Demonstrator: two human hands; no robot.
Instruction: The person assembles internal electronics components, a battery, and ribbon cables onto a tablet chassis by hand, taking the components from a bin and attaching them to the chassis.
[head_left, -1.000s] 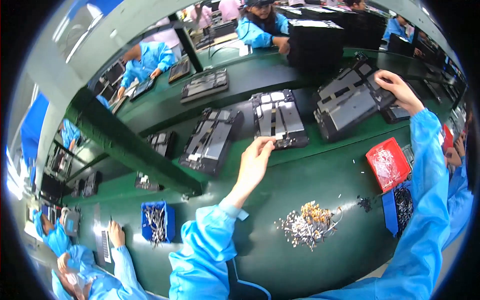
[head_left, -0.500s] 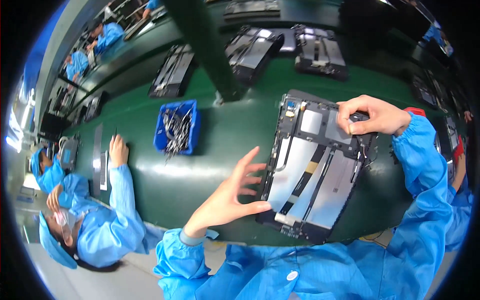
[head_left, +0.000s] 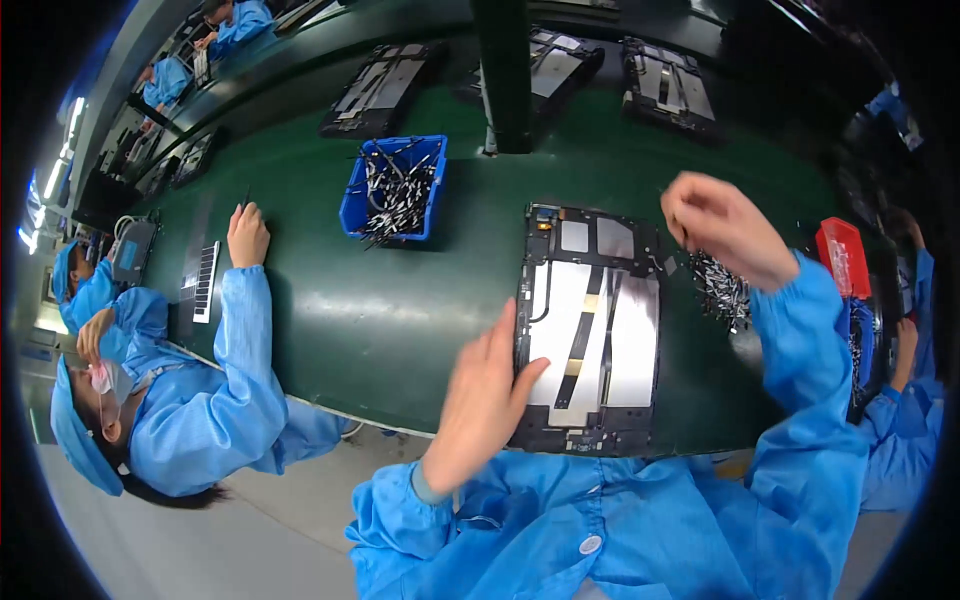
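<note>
An opened tablet [head_left: 633, 310] lies on the green bench in front of me, showing silver plates, a black frame and flat dark ribbon cables. Along its left edge rests my left hand [head_left: 478, 395], fingers stretched out and the thumb over the frame. Off the tablet's upper right corner, my right hand [head_left: 728, 228] is raised with its fingers curled together. Whether anything small is between those fingertips is hidden. Just below that hand is a pile of small black and silver parts [head_left: 722, 292].
A blue bin [head_left: 436, 205] of thin black and silver parts stands left of the tablet. More opened tablets [head_left: 668, 88] lie along the back near a green post [head_left: 505, 90]. A red bin [head_left: 843, 255] is at right. A co-worker's hand [head_left: 248, 236] works at left.
The tablet, tilted and held at its top by my right hand before, now lies flat and straighter. My right hand has let go and moved off it. The pile of small parts has come into view.
</note>
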